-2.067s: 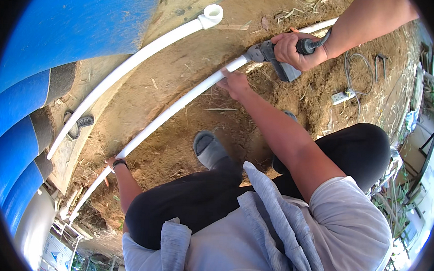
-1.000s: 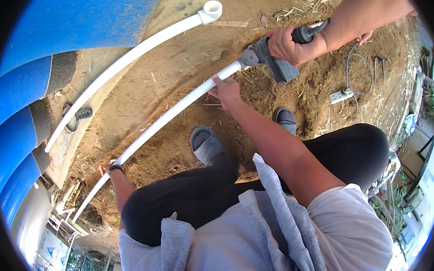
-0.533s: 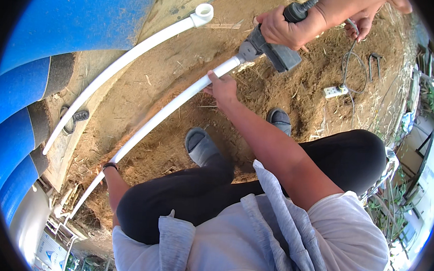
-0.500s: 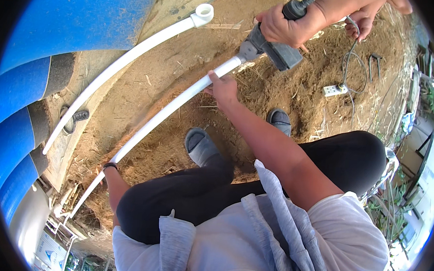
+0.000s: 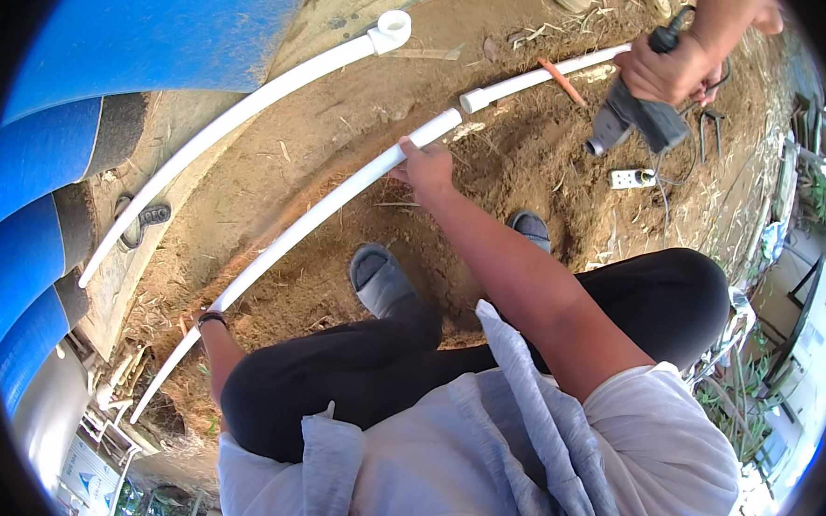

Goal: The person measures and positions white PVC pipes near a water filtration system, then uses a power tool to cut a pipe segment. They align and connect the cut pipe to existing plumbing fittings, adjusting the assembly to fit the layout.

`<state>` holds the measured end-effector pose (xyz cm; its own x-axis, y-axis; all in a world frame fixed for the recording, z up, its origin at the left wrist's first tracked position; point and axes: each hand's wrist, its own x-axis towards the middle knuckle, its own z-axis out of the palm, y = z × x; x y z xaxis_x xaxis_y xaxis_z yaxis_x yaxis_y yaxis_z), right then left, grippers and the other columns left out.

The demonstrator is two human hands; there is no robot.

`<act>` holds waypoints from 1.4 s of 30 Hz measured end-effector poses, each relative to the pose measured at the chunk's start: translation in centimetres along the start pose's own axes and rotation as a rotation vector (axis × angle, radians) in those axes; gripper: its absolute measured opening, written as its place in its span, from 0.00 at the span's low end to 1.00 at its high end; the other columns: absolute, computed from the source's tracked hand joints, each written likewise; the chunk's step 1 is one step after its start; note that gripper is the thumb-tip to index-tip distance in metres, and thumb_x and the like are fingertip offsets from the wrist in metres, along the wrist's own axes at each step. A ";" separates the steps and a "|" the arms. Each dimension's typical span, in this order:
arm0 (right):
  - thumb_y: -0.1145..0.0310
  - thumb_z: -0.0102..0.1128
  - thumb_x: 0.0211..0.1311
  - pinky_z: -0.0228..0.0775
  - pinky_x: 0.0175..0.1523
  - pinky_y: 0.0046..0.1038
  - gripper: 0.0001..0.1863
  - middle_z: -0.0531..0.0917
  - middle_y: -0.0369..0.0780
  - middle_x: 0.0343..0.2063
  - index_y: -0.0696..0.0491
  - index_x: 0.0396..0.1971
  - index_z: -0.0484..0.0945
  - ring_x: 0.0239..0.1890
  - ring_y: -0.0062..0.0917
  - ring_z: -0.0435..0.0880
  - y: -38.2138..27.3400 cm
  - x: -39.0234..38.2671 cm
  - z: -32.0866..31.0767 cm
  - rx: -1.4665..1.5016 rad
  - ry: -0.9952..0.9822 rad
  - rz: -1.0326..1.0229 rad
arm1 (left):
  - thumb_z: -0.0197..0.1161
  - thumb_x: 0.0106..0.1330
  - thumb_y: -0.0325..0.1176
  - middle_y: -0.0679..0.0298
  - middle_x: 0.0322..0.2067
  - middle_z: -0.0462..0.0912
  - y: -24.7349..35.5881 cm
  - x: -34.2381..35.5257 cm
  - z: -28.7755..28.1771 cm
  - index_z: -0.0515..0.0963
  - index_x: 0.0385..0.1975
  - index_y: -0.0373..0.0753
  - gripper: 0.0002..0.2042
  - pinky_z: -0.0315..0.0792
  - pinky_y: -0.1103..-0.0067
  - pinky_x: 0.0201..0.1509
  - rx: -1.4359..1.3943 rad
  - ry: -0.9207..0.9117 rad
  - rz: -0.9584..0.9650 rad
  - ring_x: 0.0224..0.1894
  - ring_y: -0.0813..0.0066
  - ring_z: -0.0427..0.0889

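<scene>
A long white plastic pipe (image 5: 317, 216) slants across the ground in front of me. My right hand (image 5: 425, 170) is closed round it close to its far end. Farther down, beside a dark wristband, my left hand (image 5: 200, 322) grips the same pipe, its fingers partly hidden. Just past the pipe's end lies a second white pipe (image 5: 544, 75) with a wider socket end, a small gap between them. At the upper right a co-worker's hand (image 5: 664, 70) holds a dark grey corded tool (image 5: 640, 120) that looks like a heat gun, its nozzle pointing down.
Another white pipe (image 5: 224, 122) with an elbow-like fitting lies left, near large blue cylinders (image 5: 144, 48). An orange stick (image 5: 562, 82) crosses the second pipe. A white power strip (image 5: 632, 179) and a dark two-pronged tool (image 5: 711, 133) lie on the dirt at right. A sandal (image 5: 139, 223) lies left.
The co-worker has drawn the heat-gun-like tool off the pipe's end and moved it right, uncovering the second pipe's socket. My hands keep their grip in nearly the same place.
</scene>
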<state>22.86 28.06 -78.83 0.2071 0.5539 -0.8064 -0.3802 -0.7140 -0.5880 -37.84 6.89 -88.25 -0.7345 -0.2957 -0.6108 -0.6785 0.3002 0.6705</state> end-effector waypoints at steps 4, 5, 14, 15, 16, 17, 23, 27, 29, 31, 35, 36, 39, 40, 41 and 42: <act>0.69 0.56 0.73 0.91 0.42 0.31 0.15 0.80 0.48 0.41 0.69 0.46 0.72 0.42 0.33 0.85 -0.6 1.7 -1.2 -0.055 0.033 0.065 | 0.44 0.74 0.53 0.65 0.51 0.83 -0.6 -1.4 1.2 0.78 0.56 0.42 0.25 0.71 0.61 0.54 -0.012 -0.008 -0.003 0.49 0.69 0.82; 0.69 0.56 0.73 0.91 0.43 0.31 0.15 0.80 0.47 0.41 0.68 0.46 0.72 0.42 0.32 0.85 -0.9 2.0 -1.2 -0.067 0.040 0.068 | 0.44 0.74 0.53 0.65 0.51 0.83 -0.8 -1.5 1.2 0.78 0.56 0.42 0.25 0.71 0.61 0.54 -0.013 -0.007 -0.004 0.49 0.69 0.82; 0.69 0.55 0.74 0.91 0.46 0.28 0.15 0.78 0.44 0.40 0.67 0.49 0.71 0.41 0.31 0.84 -1.3 5.0 -2.4 -0.008 -0.014 0.127 | 0.45 0.74 0.53 0.64 0.51 0.83 -1.1 -2.6 2.1 0.77 0.56 0.42 0.25 0.69 0.60 0.57 -0.007 -0.001 -0.001 0.50 0.69 0.82; 0.68 0.55 0.74 0.91 0.47 0.27 0.16 0.78 0.45 0.41 0.67 0.49 0.71 0.42 0.31 0.84 -1.2 5.2 -2.4 -0.012 -0.017 0.133 | 0.45 0.74 0.53 0.64 0.51 0.83 -1.2 -2.7 2.3 0.77 0.56 0.42 0.24 0.69 0.60 0.57 -0.004 -0.005 -0.001 0.50 0.69 0.82; 0.68 0.55 0.74 0.91 0.47 0.27 0.16 0.78 0.46 0.42 0.67 0.50 0.71 0.42 0.32 0.84 -1.1 5.4 -2.4 -0.015 -0.020 0.139 | 0.45 0.74 0.53 0.64 0.51 0.83 -1.2 -2.8 2.5 0.77 0.56 0.42 0.24 0.69 0.60 0.57 -0.002 -0.006 0.002 0.50 0.68 0.82; 0.68 0.55 0.74 0.90 0.48 0.27 0.16 0.79 0.47 0.42 0.67 0.50 0.71 0.43 0.32 0.85 -1.0 5.6 -2.6 -0.018 -0.009 0.148 | 0.45 0.74 0.52 0.64 0.51 0.83 -1.4 -2.9 2.7 0.77 0.56 0.42 0.24 0.69 0.60 0.58 0.002 -0.006 -0.001 0.50 0.68 0.82; 0.68 0.55 0.74 0.90 0.50 0.27 0.18 0.79 0.50 0.44 0.69 0.50 0.70 0.45 0.35 0.86 -2.0 5.3 -2.3 -0.057 -0.006 0.151 | 0.46 0.74 0.52 0.64 0.52 0.83 -1.8 -3.0 2.2 0.77 0.56 0.42 0.24 0.67 0.60 0.60 -0.011 0.014 -0.002 0.51 0.68 0.81; 0.68 0.55 0.74 0.89 0.50 0.26 0.18 0.80 0.50 0.44 0.70 0.51 0.70 0.44 0.35 0.86 -2.1 6.1 -2.6 -0.087 -0.014 0.150 | 0.46 0.73 0.52 0.64 0.52 0.82 -2.0 -3.2 2.3 0.77 0.56 0.42 0.24 0.67 0.60 0.61 -0.013 0.018 -0.003 0.51 0.68 0.81; 0.68 0.55 0.74 0.89 0.50 0.26 0.18 0.80 0.50 0.44 0.70 0.51 0.70 0.44 0.35 0.86 -2.0 6.3 -2.6 -0.102 -0.023 0.164 | 0.46 0.73 0.52 0.64 0.52 0.82 -2.2 -3.3 2.2 0.77 0.56 0.42 0.24 0.66 0.60 0.62 -0.015 0.021 -0.003 0.51 0.68 0.81; 0.68 0.55 0.74 0.89 0.50 0.26 0.18 0.80 0.50 0.43 0.70 0.51 0.70 0.45 0.35 0.86 -2.0 6.4 -2.6 -0.108 -0.030 0.166 | 0.46 0.73 0.52 0.64 0.52 0.82 -2.3 -3.4 2.2 0.77 0.56 0.42 0.24 0.66 0.60 0.62 -0.016 0.019 -0.007 0.52 0.67 0.81; 0.68 0.56 0.73 0.89 0.49 0.26 0.18 0.80 0.49 0.43 0.70 0.51 0.70 0.45 0.35 0.86 -1.8 6.2 -2.6 -0.098 -0.012 0.161 | 0.46 0.73 0.51 0.63 0.52 0.82 -2.4 -3.5 2.0 0.77 0.56 0.42 0.24 0.65 0.60 0.64 -0.019 0.020 -0.011 0.52 0.67 0.80; 0.68 0.56 0.73 0.90 0.49 0.26 0.18 0.80 0.49 0.44 0.69 0.51 0.70 0.45 0.35 0.86 -1.7 6.1 -2.5 -0.092 -0.008 0.153 | 0.46 0.73 0.51 0.63 0.52 0.82 -2.3 -3.6 2.0 0.77 0.56 0.42 0.23 0.65 0.60 0.64 -0.018 0.018 -0.011 0.52 0.67 0.80; 0.68 0.56 0.73 0.90 0.49 0.27 0.18 0.80 0.48 0.44 0.69 0.51 0.71 0.45 0.35 0.86 -1.7 5.9 -2.5 -0.065 -0.005 0.147 | 0.47 0.73 0.51 0.63 0.52 0.82 -2.3 -3.7 2.0 0.77 0.56 0.42 0.23 0.64 0.59 0.65 -0.022 0.017 -0.011 0.52 0.67 0.80; 0.68 0.56 0.73 0.90 0.49 0.27 0.18 0.80 0.48 0.44 0.69 0.51 0.71 0.45 0.35 0.85 -1.8 5.8 -2.5 -0.055 -0.006 0.148 | 0.47 0.73 0.51 0.63 0.52 0.82 -2.2 -3.7 2.1 0.76 0.56 0.42 0.23 0.64 0.59 0.65 -0.021 0.014 -0.011 0.52 0.67 0.80; 0.68 0.56 0.73 0.90 0.49 0.27 0.18 0.80 0.48 0.44 0.69 0.51 0.71 0.45 0.34 0.85 -1.8 5.8 -2.6 -0.057 -0.004 0.142 | 0.47 0.73 0.51 0.63 0.52 0.82 -2.1 -3.8 2.1 0.76 0.56 0.42 0.23 0.64 0.59 0.66 -0.023 0.013 -0.014 0.52 0.67 0.80; 0.68 0.56 0.73 0.90 0.49 0.27 0.18 0.80 0.48 0.44 0.70 0.51 0.71 0.45 0.34 0.85 -2.0 5.6 -2.7 -0.060 -0.002 0.136 | 0.47 0.73 0.51 0.63 0.52 0.82 -2.1 -3.8 2.1 0.76 0.56 0.42 0.23 0.64 0.59 0.66 -0.025 0.012 -0.013 0.52 0.67 0.80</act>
<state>27.19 31.45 -82.38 0.1558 0.4512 -0.8787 -0.3504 -0.8065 -0.4762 -33.63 9.31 -88.28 -0.7250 -0.3104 -0.6148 -0.6876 0.2739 0.6725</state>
